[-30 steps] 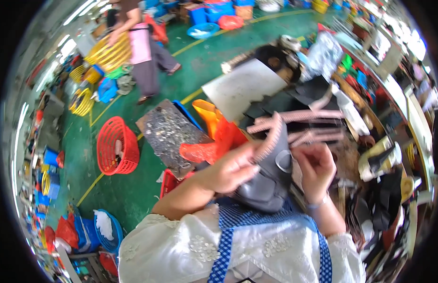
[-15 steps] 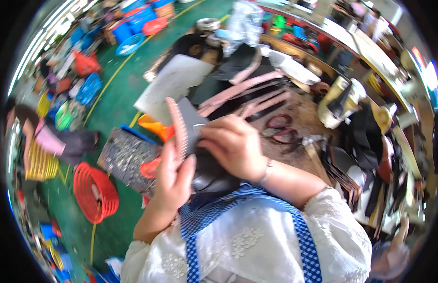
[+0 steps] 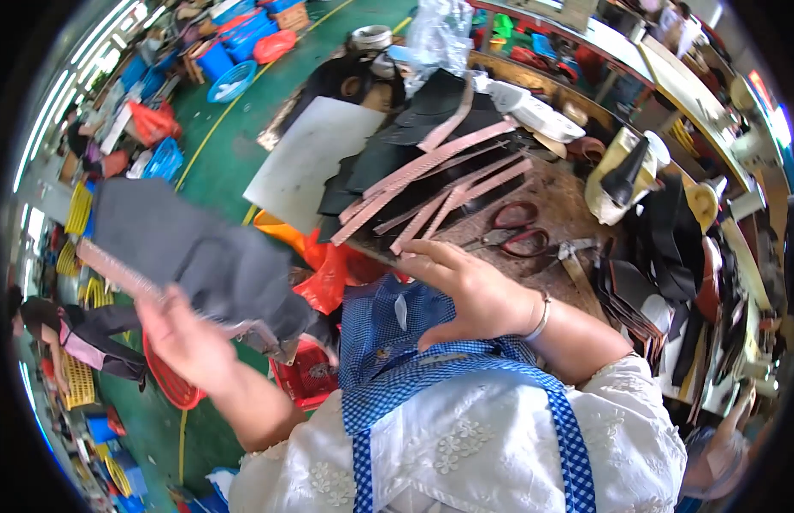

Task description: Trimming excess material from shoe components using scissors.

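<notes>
My left hand (image 3: pixel 188 338), slightly blurred, is stretched out to the left and grips the edge of a dark grey leather-like piece (image 3: pixel 200 239). A pink strip (image 3: pixel 115 269) with a stitched-looking edge runs along that piece. My right hand (image 3: pixel 478 295) is open with thumb and fingers apart, its fingertips beside the near ends of several pink strips (image 3: pixel 440 171). Whether it touches a strip I cannot tell. Those strips lie across black sheet pieces (image 3: pixel 371 167) on the worktable. Red-handled scissors (image 3: pixel 521 231) rest right of them.
A white sheet (image 3: pixel 299 162) lies at the table's left end, above a red plastic bag (image 3: pixel 337 278). Red baskets (image 3: pixel 303 376) stand on the green floor (image 3: pixel 196 137). A hammer-like tool (image 3: pixel 575 252) and stacked strips (image 3: pixel 623 299) lie to the right. Another person (image 3: pixel 81 338) bends at far left.
My left hand has swung left and down with the dark grey piece, which now spreads open. My right hand has let go of it and opened over my apron.
</notes>
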### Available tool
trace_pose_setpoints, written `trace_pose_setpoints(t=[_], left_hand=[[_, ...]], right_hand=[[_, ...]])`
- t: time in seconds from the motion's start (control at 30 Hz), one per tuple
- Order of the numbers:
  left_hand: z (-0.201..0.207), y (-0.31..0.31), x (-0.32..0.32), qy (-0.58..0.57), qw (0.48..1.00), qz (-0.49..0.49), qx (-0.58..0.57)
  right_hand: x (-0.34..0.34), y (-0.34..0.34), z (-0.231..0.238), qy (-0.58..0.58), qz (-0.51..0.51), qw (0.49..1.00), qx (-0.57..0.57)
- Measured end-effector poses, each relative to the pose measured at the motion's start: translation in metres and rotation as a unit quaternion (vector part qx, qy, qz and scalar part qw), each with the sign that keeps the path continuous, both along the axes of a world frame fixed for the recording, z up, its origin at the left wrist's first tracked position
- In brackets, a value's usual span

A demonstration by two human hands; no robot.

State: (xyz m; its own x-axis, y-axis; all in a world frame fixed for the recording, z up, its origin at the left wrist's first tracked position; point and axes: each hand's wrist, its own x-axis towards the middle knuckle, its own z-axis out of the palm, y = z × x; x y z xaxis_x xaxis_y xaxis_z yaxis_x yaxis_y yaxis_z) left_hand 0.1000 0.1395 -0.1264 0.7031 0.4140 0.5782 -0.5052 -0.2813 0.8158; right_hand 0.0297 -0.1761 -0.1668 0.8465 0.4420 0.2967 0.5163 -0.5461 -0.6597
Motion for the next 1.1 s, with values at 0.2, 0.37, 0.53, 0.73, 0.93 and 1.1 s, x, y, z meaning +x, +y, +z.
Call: trace_pose_setpoints(t=[0.2, 0.37, 0.53, 0.73, 0.93, 1.1], left_hand=[[0.016, -0.099, -0.024, -0.063, 0.787, -0.522, 0.322], [-0.025, -0.063, 0.012, 0.107, 0.809, -0.576, -0.034], [-0.065, -0.062, 0.001, 0.370, 0.658, -0.641, 0.141], [-0.063, -0.080, 0.036, 0.292, 0.821, -0.431, 0.236], [-0.090, -0.073, 0.051, 0.319, 0.823, -0.456, 0.116], [-0.094, -0.073, 0.064, 0.306, 0.833, -0.443, 0.124]], right_hand=[[0.013, 0.046, 0.023, 0.180, 0.031, 0.865, 0.467], [0.030, 0.023, 0.061, 0.076, 0.011, 0.787, 0.612], [0.072, 0.000, 0.107, 0.155, -0.089, 0.731, 0.658], [0.153, -0.094, 0.000, 0.011, -0.457, 0.876, 0.155], [0.071, -0.117, -0.035, -0.013, -0.367, 0.930, 0.006], [0.006, -0.107, -0.082, 0.028, -0.218, 0.891, -0.397]])
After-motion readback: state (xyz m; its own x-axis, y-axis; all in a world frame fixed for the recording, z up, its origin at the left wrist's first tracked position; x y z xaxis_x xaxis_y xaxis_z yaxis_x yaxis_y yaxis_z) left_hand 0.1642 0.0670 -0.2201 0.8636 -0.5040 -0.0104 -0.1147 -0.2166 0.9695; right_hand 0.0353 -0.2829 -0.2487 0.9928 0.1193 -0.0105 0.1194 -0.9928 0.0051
